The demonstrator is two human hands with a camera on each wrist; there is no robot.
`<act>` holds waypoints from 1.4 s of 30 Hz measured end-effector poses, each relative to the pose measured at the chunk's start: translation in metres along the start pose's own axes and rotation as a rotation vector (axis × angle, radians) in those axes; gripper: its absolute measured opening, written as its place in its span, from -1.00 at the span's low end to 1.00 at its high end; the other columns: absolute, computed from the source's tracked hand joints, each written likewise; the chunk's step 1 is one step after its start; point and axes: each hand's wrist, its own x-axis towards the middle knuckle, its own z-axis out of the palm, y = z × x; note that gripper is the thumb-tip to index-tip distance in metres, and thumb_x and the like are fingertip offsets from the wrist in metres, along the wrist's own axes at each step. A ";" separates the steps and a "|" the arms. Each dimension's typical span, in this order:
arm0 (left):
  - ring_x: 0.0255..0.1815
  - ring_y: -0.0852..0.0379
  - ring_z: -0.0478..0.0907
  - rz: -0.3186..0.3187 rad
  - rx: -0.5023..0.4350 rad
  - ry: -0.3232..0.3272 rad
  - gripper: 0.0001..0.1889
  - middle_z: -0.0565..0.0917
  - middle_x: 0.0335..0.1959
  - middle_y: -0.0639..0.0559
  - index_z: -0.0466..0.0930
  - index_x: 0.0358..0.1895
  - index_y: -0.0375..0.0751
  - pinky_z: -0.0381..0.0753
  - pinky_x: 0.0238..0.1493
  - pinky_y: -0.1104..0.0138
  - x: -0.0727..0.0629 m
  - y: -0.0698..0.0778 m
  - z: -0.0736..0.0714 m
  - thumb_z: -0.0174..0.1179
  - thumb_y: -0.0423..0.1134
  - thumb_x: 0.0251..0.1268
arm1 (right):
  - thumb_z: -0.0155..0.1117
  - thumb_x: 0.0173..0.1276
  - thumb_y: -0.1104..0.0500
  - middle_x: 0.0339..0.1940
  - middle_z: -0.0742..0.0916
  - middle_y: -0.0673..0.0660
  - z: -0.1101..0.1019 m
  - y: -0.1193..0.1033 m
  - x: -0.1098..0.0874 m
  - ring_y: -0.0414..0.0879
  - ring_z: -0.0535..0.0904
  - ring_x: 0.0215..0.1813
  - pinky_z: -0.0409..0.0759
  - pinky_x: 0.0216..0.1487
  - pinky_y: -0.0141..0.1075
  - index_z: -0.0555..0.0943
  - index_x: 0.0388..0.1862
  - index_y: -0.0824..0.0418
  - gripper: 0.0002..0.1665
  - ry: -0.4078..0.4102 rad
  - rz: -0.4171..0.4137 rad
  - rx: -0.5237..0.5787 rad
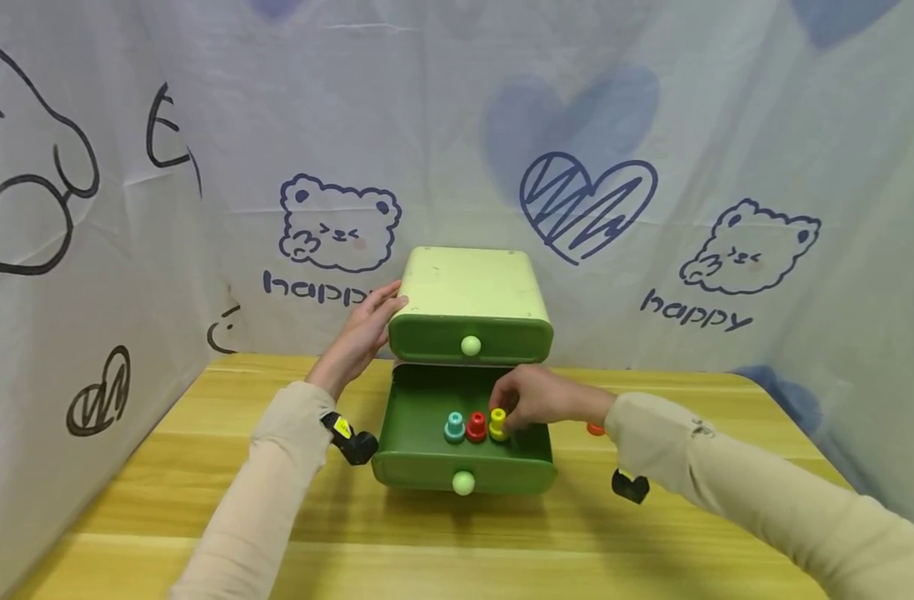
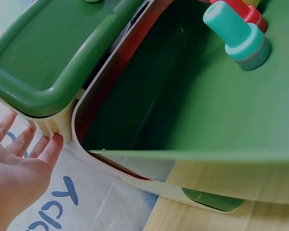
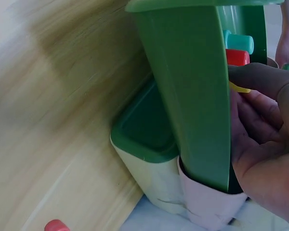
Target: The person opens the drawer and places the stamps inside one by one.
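A small drawer unit (image 1: pixel 471 283) with a pale yellow-green top stands on the table, its upper drawer closed. Below that, a green drawer (image 1: pixel 419 412) is pulled out. Inside it, a teal peg (image 1: pixel 454 427), a red peg (image 1: pixel 476 427) and a yellow peg (image 1: pixel 497 425) stand upright in a row. My right hand (image 1: pixel 535 396) reaches over the drawer's right side and pinches the yellow peg, whose lower part shows in the head view. With fingers extended, my left hand (image 1: pixel 365 329) rests on the unit's upper left side.
An orange-red piece (image 1: pixel 595 429) lies on the wooden table (image 1: pixel 337 533), right of the drawer and partly behind my right wrist. In the right wrist view, another closed green drawer front (image 3: pixel 147 127) sits beneath the pulled-out one. A printed cloth (image 1: pixel 457 125) hangs behind.
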 end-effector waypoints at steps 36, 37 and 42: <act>0.45 -0.06 0.13 -0.007 -0.001 -0.005 -0.34 0.04 0.52 -0.13 -0.02 0.53 -0.19 0.24 0.39 0.17 -0.001 0.001 0.000 -0.02 -0.13 0.48 | 0.39 0.18 0.36 -0.20 0.73 0.14 -0.003 -0.017 -0.017 -0.10 0.64 -0.15 0.64 -0.12 -0.31 0.66 -0.13 0.37 -0.74 0.109 -0.060 0.077; 0.45 -0.05 0.13 -0.007 -0.003 -0.005 -0.34 0.04 0.52 -0.13 -0.02 0.53 -0.20 0.24 0.39 0.17 -0.001 0.000 0.000 -0.02 -0.13 0.48 | 0.37 0.21 0.34 -0.18 0.73 0.15 -0.002 -0.020 -0.021 -0.10 0.63 -0.14 0.64 -0.11 -0.31 0.66 -0.11 0.37 -0.74 0.122 -0.068 0.091; 0.44 -0.06 0.15 0.004 -0.008 0.004 -0.35 0.05 0.52 -0.15 -0.01 0.53 -0.21 0.27 0.38 0.18 0.001 0.000 0.000 -0.02 -0.14 0.48 | 0.30 0.31 0.28 -0.18 0.74 0.14 0.009 -0.035 -0.042 -0.03 0.65 -0.19 0.68 -0.19 -0.20 0.64 -0.06 0.36 -0.75 0.154 -0.080 0.225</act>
